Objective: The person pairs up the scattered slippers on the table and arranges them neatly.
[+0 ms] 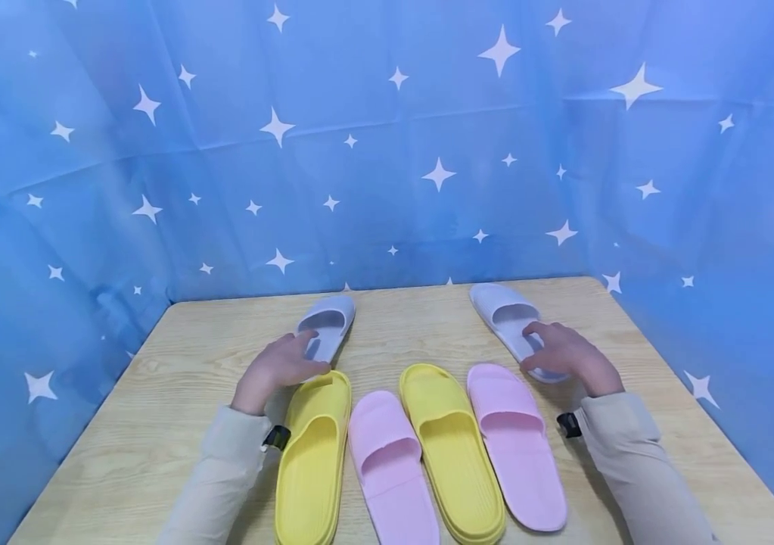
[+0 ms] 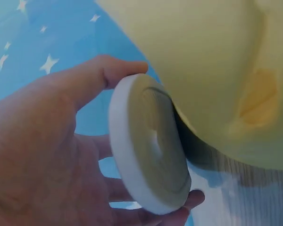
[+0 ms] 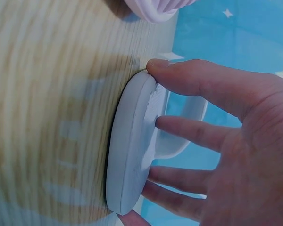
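A pale grey-white slipper [image 1: 332, 309] points toward the table's back edge at the left of centre. My left hand [image 1: 281, 363] grips its heel, thumb at one edge and fingers across at the other; in the left wrist view the heel [image 2: 151, 146] tilts up with its underside showing. Its matching slipper [image 1: 495, 301] lies angled at the back right. Across that heel my right hand [image 1: 567, 356] spans, thumb at one edge and little finger at the far one. In the right wrist view this heel [image 3: 127, 146] sits right at the wood surface.
Between my arms lie a yellow slipper [image 1: 308, 477], a pink slipper [image 1: 396, 492], another yellow slipper [image 1: 461, 462] and another pink slipper [image 1: 523, 462], toes pointing away. The wooden table [image 1: 175, 356] meets a blue star-patterned curtain [image 1: 373, 174] at its back.
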Action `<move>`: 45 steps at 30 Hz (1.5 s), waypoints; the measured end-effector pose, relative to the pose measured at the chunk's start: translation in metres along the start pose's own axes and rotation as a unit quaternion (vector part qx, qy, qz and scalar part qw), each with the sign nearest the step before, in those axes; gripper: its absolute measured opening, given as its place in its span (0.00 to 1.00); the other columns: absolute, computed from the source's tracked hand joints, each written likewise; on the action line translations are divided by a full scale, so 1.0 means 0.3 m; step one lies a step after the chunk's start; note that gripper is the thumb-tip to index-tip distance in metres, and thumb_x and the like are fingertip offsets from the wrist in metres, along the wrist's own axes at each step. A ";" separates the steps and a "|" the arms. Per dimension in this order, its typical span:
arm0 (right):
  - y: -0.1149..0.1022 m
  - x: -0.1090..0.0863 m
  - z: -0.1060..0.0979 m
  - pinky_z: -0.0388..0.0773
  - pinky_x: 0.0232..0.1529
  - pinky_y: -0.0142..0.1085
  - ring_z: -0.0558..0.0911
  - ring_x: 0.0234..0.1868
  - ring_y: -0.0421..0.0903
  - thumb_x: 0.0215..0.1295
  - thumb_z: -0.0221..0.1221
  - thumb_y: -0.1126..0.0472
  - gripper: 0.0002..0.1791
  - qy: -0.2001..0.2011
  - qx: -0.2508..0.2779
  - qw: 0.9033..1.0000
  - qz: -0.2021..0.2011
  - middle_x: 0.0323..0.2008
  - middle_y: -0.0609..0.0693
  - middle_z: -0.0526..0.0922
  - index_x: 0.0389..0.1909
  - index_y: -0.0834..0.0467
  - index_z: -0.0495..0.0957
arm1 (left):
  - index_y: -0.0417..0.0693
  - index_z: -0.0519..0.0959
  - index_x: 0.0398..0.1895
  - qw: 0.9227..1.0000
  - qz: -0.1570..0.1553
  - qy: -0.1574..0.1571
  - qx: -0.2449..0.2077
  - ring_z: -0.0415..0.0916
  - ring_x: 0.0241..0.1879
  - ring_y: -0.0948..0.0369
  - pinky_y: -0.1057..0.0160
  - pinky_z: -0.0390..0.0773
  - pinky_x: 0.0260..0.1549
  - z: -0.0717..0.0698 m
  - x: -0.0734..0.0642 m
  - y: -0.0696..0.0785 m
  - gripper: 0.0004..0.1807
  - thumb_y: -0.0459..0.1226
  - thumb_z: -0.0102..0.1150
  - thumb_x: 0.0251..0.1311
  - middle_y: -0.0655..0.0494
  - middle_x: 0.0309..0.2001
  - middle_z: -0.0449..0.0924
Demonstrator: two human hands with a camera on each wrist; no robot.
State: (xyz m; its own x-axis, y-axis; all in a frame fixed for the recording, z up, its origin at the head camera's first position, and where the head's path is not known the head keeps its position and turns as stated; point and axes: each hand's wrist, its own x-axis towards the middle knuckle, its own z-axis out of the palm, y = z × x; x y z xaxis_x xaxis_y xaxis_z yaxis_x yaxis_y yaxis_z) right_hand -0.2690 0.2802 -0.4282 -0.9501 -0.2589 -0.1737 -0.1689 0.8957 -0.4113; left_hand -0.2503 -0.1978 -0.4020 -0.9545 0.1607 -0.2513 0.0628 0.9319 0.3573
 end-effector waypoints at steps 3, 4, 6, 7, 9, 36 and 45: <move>-0.002 -0.003 -0.004 0.75 0.56 0.65 0.74 0.61 0.74 0.58 0.71 0.50 0.42 -0.001 -0.002 1.000 0.004 0.63 0.77 0.72 0.68 0.67 0.70 | 0.49 0.62 0.80 0.999 0.022 -0.019 0.030 0.54 0.79 0.37 0.32 0.53 0.76 -0.006 0.015 0.020 0.39 0.52 0.54 0.69 0.39 0.78 0.63; 0.000 -0.004 -0.004 0.76 0.55 0.65 0.74 0.61 0.75 0.57 0.71 0.50 0.42 -0.001 -0.003 1.000 0.006 0.63 0.78 0.72 0.68 0.68 0.70 | 0.49 0.63 0.80 0.998 0.031 -0.028 0.041 0.52 0.80 0.37 0.32 0.50 0.77 -0.008 0.024 0.028 0.38 0.52 0.52 0.70 0.40 0.78 0.63; 0.002 -0.008 -0.004 0.76 0.54 0.64 0.74 0.60 0.74 0.57 0.70 0.50 0.42 -0.001 -0.002 1.000 0.010 0.63 0.78 0.72 0.68 0.68 0.70 | 0.50 0.64 0.79 0.996 0.038 -0.047 0.059 0.48 0.81 0.36 0.31 0.46 0.78 -0.012 0.040 0.046 0.36 0.52 0.50 0.71 0.42 0.79 0.62; 0.005 -0.008 -0.003 0.77 0.54 0.64 0.74 0.60 0.74 0.57 0.70 0.50 0.42 -0.001 -0.001 1.000 0.011 0.63 0.78 0.72 0.68 0.68 0.69 | 0.51 0.64 0.79 0.996 0.036 -0.053 0.065 0.47 0.81 0.36 0.30 0.46 0.77 -0.013 0.046 0.055 0.36 0.52 0.49 0.71 0.42 0.79 0.61; 0.009 -0.007 -0.001 0.76 0.54 0.64 0.74 0.61 0.75 0.58 0.70 0.50 0.42 -0.001 0.000 1.000 0.011 0.64 0.78 0.71 0.69 0.67 0.69 | 0.51 0.66 0.78 0.995 0.030 -0.059 0.075 0.46 0.81 0.34 0.29 0.49 0.76 -0.014 0.057 0.070 0.35 0.53 0.49 0.71 0.41 0.80 0.60; 0.007 0.032 0.018 0.78 0.57 0.60 0.78 0.58 0.69 0.56 0.70 0.60 0.36 0.019 -0.006 0.998 -0.056 0.64 0.72 0.77 0.66 0.68 0.75 | 0.49 0.67 0.77 0.988 0.106 -0.056 0.101 0.59 0.78 0.42 0.39 0.60 0.76 0.044 0.126 0.231 0.31 0.48 0.51 0.74 0.43 0.76 0.68; 0.012 0.034 0.020 0.76 0.58 0.62 0.76 0.61 0.74 0.56 0.71 0.62 0.31 0.022 -0.012 0.996 -0.088 0.65 0.72 0.77 0.63 0.65 0.79 | 0.48 0.67 0.77 0.980 0.133 -0.078 0.122 0.62 0.77 0.44 0.43 0.62 0.77 0.032 0.155 0.284 0.31 0.50 0.50 0.75 0.45 0.75 0.69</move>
State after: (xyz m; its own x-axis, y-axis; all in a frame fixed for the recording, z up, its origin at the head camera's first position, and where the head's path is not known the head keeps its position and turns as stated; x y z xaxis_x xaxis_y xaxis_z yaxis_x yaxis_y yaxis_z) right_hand -0.2778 0.2785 -0.4366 -0.9160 -0.3964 -0.0611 -0.3391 0.8467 -0.4099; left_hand -0.2865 -0.1080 -0.3917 -0.8400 0.4390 -0.3189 0.3902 0.8971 0.2072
